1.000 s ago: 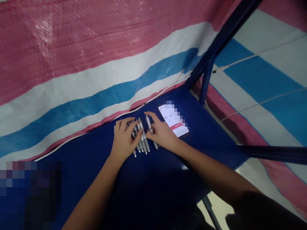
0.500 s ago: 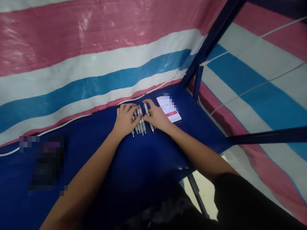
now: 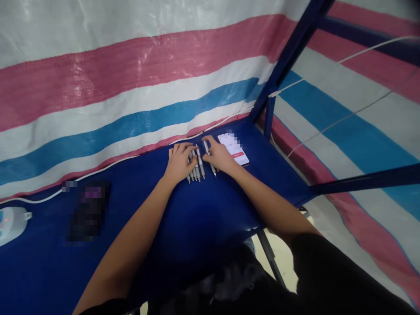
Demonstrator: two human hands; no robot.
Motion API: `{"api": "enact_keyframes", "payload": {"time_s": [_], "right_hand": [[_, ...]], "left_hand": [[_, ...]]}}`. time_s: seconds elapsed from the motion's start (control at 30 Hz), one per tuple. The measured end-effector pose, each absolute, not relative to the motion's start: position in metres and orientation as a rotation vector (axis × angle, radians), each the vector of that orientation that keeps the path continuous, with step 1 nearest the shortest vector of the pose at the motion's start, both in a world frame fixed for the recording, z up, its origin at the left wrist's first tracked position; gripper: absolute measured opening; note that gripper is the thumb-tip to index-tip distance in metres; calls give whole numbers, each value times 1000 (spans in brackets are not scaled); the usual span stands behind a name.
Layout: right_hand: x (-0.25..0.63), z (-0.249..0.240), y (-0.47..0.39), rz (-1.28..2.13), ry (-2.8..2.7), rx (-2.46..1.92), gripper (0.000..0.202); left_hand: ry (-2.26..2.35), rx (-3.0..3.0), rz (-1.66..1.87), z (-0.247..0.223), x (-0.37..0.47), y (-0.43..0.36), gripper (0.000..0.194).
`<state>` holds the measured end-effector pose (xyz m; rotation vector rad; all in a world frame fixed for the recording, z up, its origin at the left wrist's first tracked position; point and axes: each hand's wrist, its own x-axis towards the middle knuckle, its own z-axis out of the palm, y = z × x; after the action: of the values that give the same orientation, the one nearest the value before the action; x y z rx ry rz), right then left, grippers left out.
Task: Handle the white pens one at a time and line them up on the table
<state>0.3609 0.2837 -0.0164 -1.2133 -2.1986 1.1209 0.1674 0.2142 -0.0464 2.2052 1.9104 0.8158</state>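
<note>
Several grey pens (image 3: pixel 197 170) lie side by side on the blue table (image 3: pixel 197 210), tips toward me. My left hand (image 3: pixel 180 162) is curled over the left part of this row, its thumb and fingers around the pens. One pen (image 3: pixel 201 164) lies at the row's right edge, just beyond my left fingertips. A separate pen (image 3: pixel 212 167) is between the thumb and fingers of my right hand (image 3: pixel 219 155), a short way right of the row.
A lit phone (image 3: pixel 241 155) lies right of my right hand. Far left are a dark blurred object (image 3: pixel 88 214) and a white device (image 3: pixel 13 223). A white cable (image 3: pixel 108 165) follows the striped sheet (image 3: pixel 147 57). Blue frame bars (image 3: pixel 269 116) stand at the right.
The view has shifted, bringing the white device into sight at the left. One pen at the row's right edge now stands slightly apart from the others. My right hand still holds its pen.
</note>
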Motion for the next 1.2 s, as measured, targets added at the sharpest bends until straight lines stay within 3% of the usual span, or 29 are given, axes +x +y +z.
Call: {"api": "enact_keyframes", "payload": {"time_s": [0.2,0.4,0.63,0.77,0.87,1.2], "right_hand": [[362,-14,284,1144,-2193,-1202,93],[365,-13,286,1038,-2247,-1222,71],[374,-7,290,1068,-2242,-1207,74],[378,-10,293,1088,-2225,-1215,90],[379,-13,296,1042,-2228,-1203,86],[375,-14,299,962,-2248,-1147,73]], "left_hand": [[1908,2215,849,-47,169,213,32],[1985,2294,900,-32,169,213,25],[1991,2283,564,-8,186,248,15],[2107,2268,241,-12,201,267,26],[2159,2321,217,-24,204,274,35],[2213,2284,307,-29,208,271,38]]}}
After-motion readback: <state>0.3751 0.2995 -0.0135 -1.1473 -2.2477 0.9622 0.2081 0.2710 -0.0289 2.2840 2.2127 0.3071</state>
